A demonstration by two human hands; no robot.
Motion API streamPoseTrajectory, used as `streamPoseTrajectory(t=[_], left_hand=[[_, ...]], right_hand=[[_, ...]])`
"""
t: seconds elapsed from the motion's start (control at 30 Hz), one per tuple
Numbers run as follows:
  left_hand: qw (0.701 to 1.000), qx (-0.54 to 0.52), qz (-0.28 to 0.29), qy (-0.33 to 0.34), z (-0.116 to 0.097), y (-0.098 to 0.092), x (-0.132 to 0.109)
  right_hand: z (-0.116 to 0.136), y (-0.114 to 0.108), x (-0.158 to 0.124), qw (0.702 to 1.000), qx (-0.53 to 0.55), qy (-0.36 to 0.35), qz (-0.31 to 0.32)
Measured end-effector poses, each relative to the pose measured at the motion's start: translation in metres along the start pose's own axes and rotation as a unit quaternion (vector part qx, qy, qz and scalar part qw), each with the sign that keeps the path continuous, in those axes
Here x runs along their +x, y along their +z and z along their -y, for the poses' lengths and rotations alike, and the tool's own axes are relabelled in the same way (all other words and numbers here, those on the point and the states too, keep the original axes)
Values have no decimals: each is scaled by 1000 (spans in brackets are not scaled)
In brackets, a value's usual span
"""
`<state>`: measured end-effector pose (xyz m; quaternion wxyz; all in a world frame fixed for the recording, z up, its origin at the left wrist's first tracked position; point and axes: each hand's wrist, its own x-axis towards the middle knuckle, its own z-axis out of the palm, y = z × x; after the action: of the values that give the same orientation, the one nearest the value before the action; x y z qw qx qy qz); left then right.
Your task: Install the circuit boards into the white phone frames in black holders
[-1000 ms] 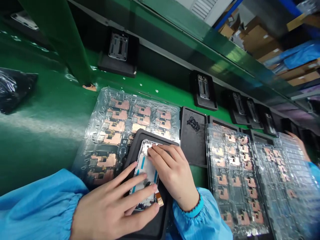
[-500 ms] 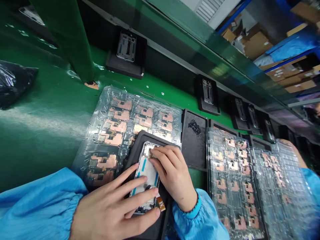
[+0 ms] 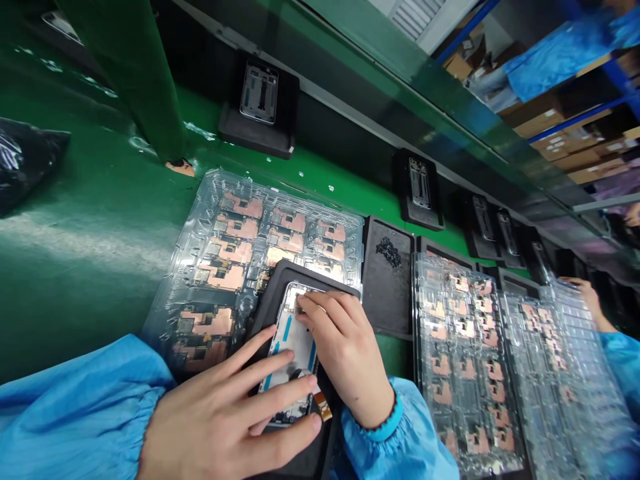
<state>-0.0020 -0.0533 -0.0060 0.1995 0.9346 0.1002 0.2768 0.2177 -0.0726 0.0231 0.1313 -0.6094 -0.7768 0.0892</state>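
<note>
A silver phone frame (image 3: pixel 300 343) with blue strips lies tilted in a black holder (image 3: pixel 267 303). My left hand (image 3: pixel 215 417) is open, its spread fingers resting across the frame's lower half and left edge. Beside those fingertips, an orange-brown flex cable (image 3: pixel 323 405) sticks out past the frame's right side. Over the frame's upper end, my right hand (image 3: pixel 347 350) has its thumb and fingers pinched together. Whatever sits between those fingertips is hidden.
Behind the holder lies a clear plastic tray (image 3: pixel 200 220) of copper-coloured circuit boards. A black tray (image 3: pixel 373 293) holds small dark parts. More clear trays (image 3: pixel 420 347) stand to the right, near a co-worker's hand (image 3: pixel 593 303). Phone frames in black holders (image 3: pixel 293 127) line the back.
My right hand's fingertips have shifted slightly left on the upper frame, with the fingers drawn closer together. My left hand stays put. At far right the co-worker's hand has moved.
</note>
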Motion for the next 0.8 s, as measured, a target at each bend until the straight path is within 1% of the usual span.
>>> streamPoseTrajectory(t=[0.17,0.23,0.33,0.4,0.47,0.5,0.57,0.63,0.7,0.73,0.77,0.8], left_hand=[[1000,8,6,-6,0,-1,1],[1000,10,12,-3,1,-2,2],[1000,8,19,3,1,-2,3],[1000,3,19,4,1,-3,3],[1000,12,16,-7,2,-5,2],[999,31,18,-26,3,-8,1],[989,99,31,-106,6,-13,-1],[969,155,67,-182,8,-18,-6],[957,168,105,-212,10,-19,-11],[956,161,118,-217,11,-18,-13],[954,148,127,-229,13,-16,-15],[950,134,127,-253,15,-13,-17]], right_hand=[[7,0,-1,1000,-24,13,-4],[12,1,-1,999,-43,11,9],[18,0,1,994,-99,-7,35],[18,0,2,992,-120,-19,46],[13,-1,0,995,-88,-21,42],[8,-2,-2,998,-51,-20,31],[-4,-6,-9,999,48,-11,-8],[-18,-10,-21,989,126,22,-77],[-32,-13,-34,973,138,89,-165],[-39,-15,-41,963,114,138,-201],[-47,-16,-46,953,75,204,-213],[-55,-17,-51,939,30,280,-199]])
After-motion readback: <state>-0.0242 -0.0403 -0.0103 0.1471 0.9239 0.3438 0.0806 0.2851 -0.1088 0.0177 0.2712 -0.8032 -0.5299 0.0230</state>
